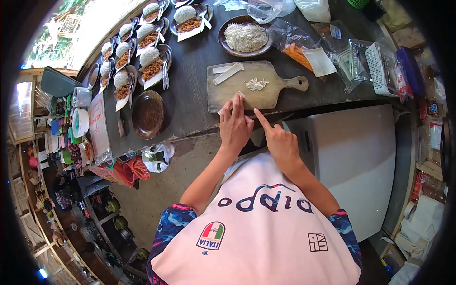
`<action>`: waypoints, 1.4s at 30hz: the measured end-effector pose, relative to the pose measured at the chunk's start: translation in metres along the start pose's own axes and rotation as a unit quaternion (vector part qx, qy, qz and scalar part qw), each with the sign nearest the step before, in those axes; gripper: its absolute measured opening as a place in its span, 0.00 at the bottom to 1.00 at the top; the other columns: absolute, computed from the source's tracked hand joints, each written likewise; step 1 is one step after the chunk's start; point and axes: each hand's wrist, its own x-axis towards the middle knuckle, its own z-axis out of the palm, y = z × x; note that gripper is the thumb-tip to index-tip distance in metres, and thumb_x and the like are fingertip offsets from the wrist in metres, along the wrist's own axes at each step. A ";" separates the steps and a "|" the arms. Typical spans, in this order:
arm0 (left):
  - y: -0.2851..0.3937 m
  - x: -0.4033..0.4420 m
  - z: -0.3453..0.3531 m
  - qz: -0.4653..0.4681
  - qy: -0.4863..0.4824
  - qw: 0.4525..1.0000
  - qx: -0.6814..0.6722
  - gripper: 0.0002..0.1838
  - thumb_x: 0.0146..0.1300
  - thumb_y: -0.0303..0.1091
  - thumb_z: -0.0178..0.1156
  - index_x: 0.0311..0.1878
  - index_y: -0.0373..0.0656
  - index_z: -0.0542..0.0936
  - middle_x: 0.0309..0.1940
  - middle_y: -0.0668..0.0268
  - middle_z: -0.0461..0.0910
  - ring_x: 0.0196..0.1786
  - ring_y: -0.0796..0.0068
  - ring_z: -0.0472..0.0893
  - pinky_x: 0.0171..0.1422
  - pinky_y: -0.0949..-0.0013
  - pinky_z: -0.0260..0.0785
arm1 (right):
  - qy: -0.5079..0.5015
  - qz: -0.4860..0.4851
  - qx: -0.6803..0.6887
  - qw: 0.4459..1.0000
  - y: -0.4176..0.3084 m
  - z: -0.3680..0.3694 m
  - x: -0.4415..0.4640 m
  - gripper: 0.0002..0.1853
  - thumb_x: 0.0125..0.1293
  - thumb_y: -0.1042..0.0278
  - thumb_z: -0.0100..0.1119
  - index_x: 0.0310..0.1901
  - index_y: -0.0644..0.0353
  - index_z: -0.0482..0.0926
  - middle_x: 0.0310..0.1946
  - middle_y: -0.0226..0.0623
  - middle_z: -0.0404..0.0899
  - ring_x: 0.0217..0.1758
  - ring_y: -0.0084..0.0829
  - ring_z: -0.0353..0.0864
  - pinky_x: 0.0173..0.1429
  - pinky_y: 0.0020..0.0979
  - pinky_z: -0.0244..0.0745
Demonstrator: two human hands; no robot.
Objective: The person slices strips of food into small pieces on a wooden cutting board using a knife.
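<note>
Near the front edge of a wooden cutting board [270, 95], my left hand [235, 124] presses its fingertips together on a small pale piece, mostly hidden beneath them. My right hand [281, 143] is just to the right, index finger stretched toward the board's edge and the other fingers curled in; whether it holds anything is hidden. Thin pale shreds [256, 84] lie in a small pile on the board's middle. Two pale strips [229, 73] rest at its upper left. Behind the board stands a bowl [246, 38] heaped with pale shreds.
Plates of rice and brown food [151, 69] with spoons and forks fill the table's left side. An empty brown plate [148, 115] and a knife [122, 124] lie nearer. Plastic bags, orange pieces [298, 56] and a white grater [378, 69] are at the right.
</note>
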 end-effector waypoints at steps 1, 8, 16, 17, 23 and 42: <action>0.000 0.000 0.000 0.000 0.000 1.000 -0.002 0.37 0.61 0.34 0.60 0.73 0.27 0.71 0.74 0.56 0.68 0.72 0.53 0.68 0.77 0.56 0.64 | 0.000 -0.001 -0.001 1.000 -0.001 0.000 0.002 0.47 0.68 0.74 0.61 0.84 0.25 0.57 0.25 0.35 0.80 0.24 0.36 0.88 0.29 0.37 0.86; -0.001 0.000 -0.001 -0.008 -0.009 1.000 -0.007 0.36 0.61 0.35 0.60 0.72 0.27 0.72 0.74 0.56 0.68 0.72 0.54 0.67 0.77 0.56 0.63 | -0.029 -0.003 -0.001 1.000 -0.005 0.002 0.012 0.44 0.71 0.71 0.59 0.84 0.25 0.57 0.26 0.36 0.81 0.24 0.37 0.88 0.29 0.37 0.86; -0.002 0.001 0.002 -0.001 -0.004 1.000 0.003 0.36 0.61 0.36 0.59 0.72 0.27 0.72 0.74 0.55 0.67 0.73 0.53 0.67 0.78 0.56 0.64 | 0.023 -0.016 0.023 0.999 -0.008 0.016 0.026 0.45 0.70 0.72 0.60 0.84 0.25 0.57 0.24 0.36 0.80 0.22 0.38 0.87 0.28 0.39 0.86; -0.001 0.000 0.002 -0.004 -0.006 1.000 0.004 0.36 0.60 0.36 0.58 0.72 0.27 0.72 0.74 0.55 0.67 0.72 0.53 0.67 0.78 0.56 0.64 | -0.001 -0.015 0.010 1.000 -0.004 0.012 0.015 0.46 0.69 0.73 0.60 0.84 0.27 0.57 0.25 0.35 0.81 0.23 0.37 0.88 0.29 0.38 0.86; 0.001 0.000 0.001 0.000 0.001 1.000 0.013 0.36 0.60 0.36 0.58 0.72 0.26 0.72 0.74 0.55 0.67 0.71 0.53 0.68 0.78 0.56 0.64 | -0.008 -0.003 -0.012 1.000 -0.002 0.000 0.003 0.48 0.67 0.75 0.61 0.85 0.25 0.55 0.25 0.34 0.79 0.23 0.36 0.88 0.29 0.37 0.86; -0.003 -0.003 0.003 -0.012 -0.008 1.000 -0.017 0.36 0.61 0.36 0.59 0.72 0.26 0.73 0.76 0.53 0.67 0.74 0.52 0.67 0.79 0.54 0.63 | -0.006 -0.011 -0.025 1.000 -0.003 0.003 0.009 0.49 0.67 0.75 0.61 0.85 0.23 0.54 0.24 0.33 0.79 0.22 0.35 0.87 0.27 0.37 0.85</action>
